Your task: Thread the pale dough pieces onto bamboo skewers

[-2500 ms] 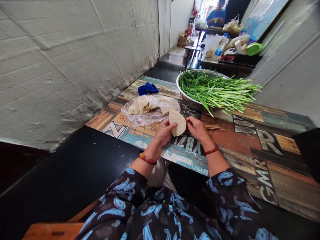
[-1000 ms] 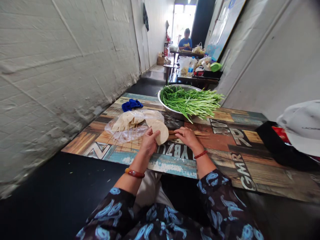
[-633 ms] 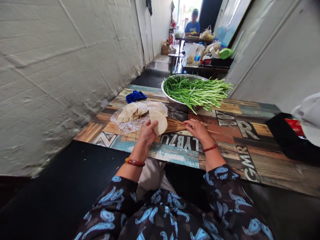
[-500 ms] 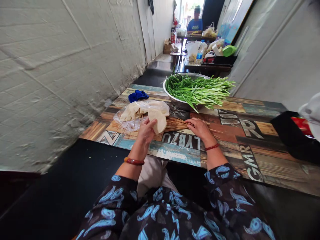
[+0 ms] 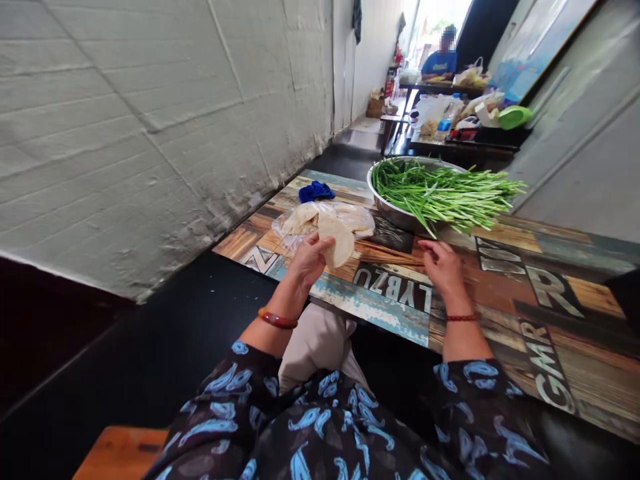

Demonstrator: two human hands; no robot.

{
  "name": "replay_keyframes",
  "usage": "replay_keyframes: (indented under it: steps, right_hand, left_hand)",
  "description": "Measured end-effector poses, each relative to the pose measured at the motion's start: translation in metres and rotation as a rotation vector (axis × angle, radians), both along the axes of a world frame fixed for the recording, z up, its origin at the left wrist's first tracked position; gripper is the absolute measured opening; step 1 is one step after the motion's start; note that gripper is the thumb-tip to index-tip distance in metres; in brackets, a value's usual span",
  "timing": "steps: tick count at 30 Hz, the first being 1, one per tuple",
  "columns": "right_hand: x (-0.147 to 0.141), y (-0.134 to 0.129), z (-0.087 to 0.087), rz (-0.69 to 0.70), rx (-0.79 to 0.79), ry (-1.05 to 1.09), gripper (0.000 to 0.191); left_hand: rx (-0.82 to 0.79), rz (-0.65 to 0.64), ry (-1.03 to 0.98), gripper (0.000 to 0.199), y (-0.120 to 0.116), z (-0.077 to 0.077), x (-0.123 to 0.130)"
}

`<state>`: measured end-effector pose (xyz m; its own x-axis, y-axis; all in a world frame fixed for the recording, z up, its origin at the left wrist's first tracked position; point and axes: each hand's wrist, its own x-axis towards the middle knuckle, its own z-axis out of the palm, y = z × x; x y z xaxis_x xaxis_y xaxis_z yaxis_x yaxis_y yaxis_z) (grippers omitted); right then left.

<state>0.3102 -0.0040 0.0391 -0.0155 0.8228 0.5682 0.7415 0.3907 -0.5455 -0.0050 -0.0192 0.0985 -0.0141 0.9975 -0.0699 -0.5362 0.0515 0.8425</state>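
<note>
The dark top (image 5: 345,430) and its sleeves (image 5: 217,403) bear light-blue paisley shapes, over pale trousers (image 5: 316,343). The left hand (image 5: 307,264) wears an amber-and-red bangle (image 5: 278,320), the right hand (image 5: 443,268) a thin red bracelet (image 5: 461,318).

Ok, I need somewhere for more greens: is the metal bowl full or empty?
Full: green stalks heap above the rim of the metal bowl and overhang its right side.

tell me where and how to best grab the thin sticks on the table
Probably pinch the thin sticks across their middle, with the right hand coming from above and the right. They lie low and run roughly left to right, and their middle shows between the round sheet in the left hand and the right hand.
</note>
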Motion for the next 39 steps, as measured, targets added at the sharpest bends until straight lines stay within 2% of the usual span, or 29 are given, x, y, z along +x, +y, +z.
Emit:
replay_keyframes:
  steps: [2,5,8,11,14,17,20,24,27,33,39]
  right_hand:
    - [-0.013,-0.013,0.011,-0.073,0.114,0.014,0.031]
    - [-0.042,-0.032,0.023,0.113,0.083,-0.085,0.033]
    - [-0.069,-0.042,0.022,0.206,-0.025,-0.178,0.035]
    - [-0.084,-0.047,0.014,0.261,-0.084,-0.137,0.035]
    - [-0.083,-0.053,0.01,0.246,-0.104,-0.084,0.035]
    - [-0.069,-0.064,0.012,0.15,-0.18,-0.005,0.037]
    - [-0.054,-0.078,0.022,0.042,-0.315,0.218,0.042]
    - [-0.054,-0.089,0.04,0.119,-0.37,0.505,0.036]
    - [-0.067,-0.085,0.049,0.161,-0.343,0.599,0.028]
    - [-0.092,-0.058,0.054,0.163,-0.301,0.67,0.029]
    - [-0.096,-0.022,0.07,0.246,-0.097,0.502,0.02]
  left_hand:
    - [-0.003,-0.043,-0.013,0.036,-0.006,-0.001,0.009]
    - [-0.002,-0.098,-0.053,0.039,-0.011,-0.005,0.021]
    - [-0.007,-0.144,-0.093,0.04,-0.012,-0.009,0.031]
    - [-0.023,-0.163,-0.096,0.04,-0.014,-0.01,0.035]
    - [-0.038,-0.162,-0.091,0.042,-0.016,-0.01,0.034]
    - [-0.052,-0.138,-0.099,0.043,-0.016,-0.012,0.031]
    - [-0.083,-0.117,-0.135,0.045,-0.015,-0.016,0.032]
    - [-0.16,-0.189,-0.188,0.04,-0.014,-0.018,0.042]
    - [-0.15,-0.215,-0.212,0.036,-0.012,-0.009,0.045]
    - [0.001,-0.121,-0.202,0.044,0.014,0.02,0.04]
    - [0.129,-0.118,-0.16,0.05,0.054,0.031,0.054]
